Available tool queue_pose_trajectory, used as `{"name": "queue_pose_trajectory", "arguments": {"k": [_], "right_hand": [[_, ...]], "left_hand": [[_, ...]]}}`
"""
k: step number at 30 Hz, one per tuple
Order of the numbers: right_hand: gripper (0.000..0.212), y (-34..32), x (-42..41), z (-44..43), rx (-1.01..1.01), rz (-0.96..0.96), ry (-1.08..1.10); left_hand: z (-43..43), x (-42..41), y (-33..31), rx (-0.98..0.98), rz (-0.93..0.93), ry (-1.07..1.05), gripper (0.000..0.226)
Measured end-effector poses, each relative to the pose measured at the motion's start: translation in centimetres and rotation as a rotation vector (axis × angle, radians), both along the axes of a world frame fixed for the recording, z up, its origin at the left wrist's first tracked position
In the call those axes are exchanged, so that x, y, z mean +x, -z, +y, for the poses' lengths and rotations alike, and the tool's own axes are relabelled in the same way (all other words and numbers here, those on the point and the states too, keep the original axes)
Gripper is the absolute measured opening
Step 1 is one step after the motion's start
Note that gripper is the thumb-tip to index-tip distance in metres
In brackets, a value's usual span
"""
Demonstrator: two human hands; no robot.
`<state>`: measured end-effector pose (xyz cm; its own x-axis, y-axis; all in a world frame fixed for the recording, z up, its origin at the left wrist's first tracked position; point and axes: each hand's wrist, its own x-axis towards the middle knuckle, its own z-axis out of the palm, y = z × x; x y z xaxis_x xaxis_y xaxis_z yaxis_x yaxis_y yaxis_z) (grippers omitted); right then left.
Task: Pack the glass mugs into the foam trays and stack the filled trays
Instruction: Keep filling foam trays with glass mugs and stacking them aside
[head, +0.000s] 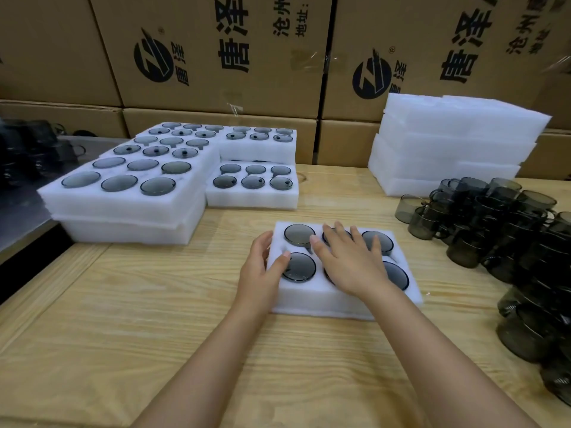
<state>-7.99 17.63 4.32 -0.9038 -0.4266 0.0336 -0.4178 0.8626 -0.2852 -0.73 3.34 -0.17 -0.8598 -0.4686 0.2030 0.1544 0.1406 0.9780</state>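
A white foam tray (pixel 312 299) lies on the wooden table in front of me, its six round pockets filled with smoky grey glass mugs (pixel 299 233). My left hand (pixel 262 267) clasps the tray's left edge, thumb resting beside the near-left mug. My right hand (pixel 346 257) lies flat on top of the tray with fingers spread, covering the two middle mugs. A heap of loose grey mugs (pixel 506 239) sits along the table's right side.
Stacks of filled foam trays (pixel 129 205) stand at the left and centre back (pixel 256 197). A pile of unfilled foam trays (pixel 451 143) rises at the back right. Printed cardboard boxes (pixel 222 57) wall off the rear. The table's left edge drops to a metal surface (pixel 21 223).
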Motion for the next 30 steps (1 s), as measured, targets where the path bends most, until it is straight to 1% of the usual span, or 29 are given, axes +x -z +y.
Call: {"name": "queue_pose_trajectory", "arguments": {"k": [1,2,3,4,5,6,7,8,9,11,13,14,15,16,18,20,21,23,25,26,27,30], "right_hand": [[0.061,-0.1,0.3,0.6,-0.094,0.064,0.026],[0.055,-0.1,0.5,1.4,-0.188,0.182,0.091],[0.049,0.1,0.6,2.5,-0.262,0.31,0.189],[0.045,0.5,0.7,3.8,-0.313,0.394,0.308],[0.045,1.1,0.8,5.2,-0.368,0.385,0.429],[0.047,1.7,1.1,6.5,-0.429,0.279,0.53],[0.05,2.2,1.4,7.3,-0.505,0.129,0.592],[0.05,2.7,1.5,7.9,-0.594,-0.018,0.609],[0.051,2.9,1.7,8.2,-0.684,-0.126,0.582],[0.048,2.8,1.7,8.4,-0.858,-0.259,0.473],[0.031,2.3,1.8,8.3,-1.018,-0.437,0.348],[0.025,2.3,1.8,8.2,-1.05,-0.487,0.27],[0.022,2.3,1.9,8.0,-1.05,-0.501,0.189],[0.024,2.4,1.9,7.7,-1.054,-0.497,0.132],[0.038,2.5,1.9,7.0,-1.141,-0.515,0.057],[0.047,2.4,1.6,6.2,-1.323,-0.6,-0.018],[0.047,2.3,1.4,5.8,-1.429,-0.646,-0.007],[0.038,2.1,0.9,5.1,-1.602,-0.704,0.139],[0.026,2.2,0.2,4.7,-1.695,-0.745,0.289],[0.024,2.2,-0.2,4.5,-1.729,-0.763,0.321],[0.024,2.0,-0.7,4.3,-1.757,-0.769,0.326],[0.026,0.5,-2.7,3.2,-1.808,-0.744,0.292]], "left_hand": [[0.1,0.1,-0.1,-0.024,-0.032,-0.037,0.043],[0.2,0.2,-0.1,-0.08,-0.084,-0.099,0.045],[0.1,0.3,-0.1,-0.164,-0.154,-0.176,0.049],[0.0,0.4,-0.1,-0.267,-0.228,-0.246,0.053],[0.0,0.5,-0.2,-0.363,-0.285,-0.288,0.056],[0.0,0.5,-0.2,-0.437,-0.314,-0.297,0.058],[0.1,0.4,-0.2,-0.477,-0.323,-0.286,0.058],[0.0,0.3,-0.2,-0.474,-0.32,-0.265,0.058],[0.0,0.2,-0.2,-0.432,-0.31,-0.243,0.057],[-0.3,0.3,-0.3,-0.262,-0.246,-0.218,0.051],[-0.6,0.1,-0.4,-0.051,-0.181,-0.26,0.043],[-0.8,0.0,-0.5,0.049,-0.154,-0.299,0.043],[-1.0,-0.1,-0.5,0.132,-0.128,-0.329,0.048],[-1.2,-0.3,-0.5,0.202,-0.097,-0.347,0.054],[-2.0,-0.8,-0.5,0.291,-0.036,-0.368,0.062],[-2.7,-1.1,-0.5,0.292,0.032,-0.355,0.055],[-2.9,-1.2,-0.6,0.275,0.059,-0.329,0.051],[-2.9,-1.3,-0.7,0.258,0.088,-0.256,0.051],[-2.7,-1.5,-0.6,0.234,0.102,-0.209,0.06],[-2.7,-1.6,-0.4,0.215,0.101,-0.205,0.062],[-2.7,-1.8,-0.3,0.198,0.099,-0.217,0.062],[-2.9,-2.4,-0.1,0.19,0.092,-0.307,0.05]]}}
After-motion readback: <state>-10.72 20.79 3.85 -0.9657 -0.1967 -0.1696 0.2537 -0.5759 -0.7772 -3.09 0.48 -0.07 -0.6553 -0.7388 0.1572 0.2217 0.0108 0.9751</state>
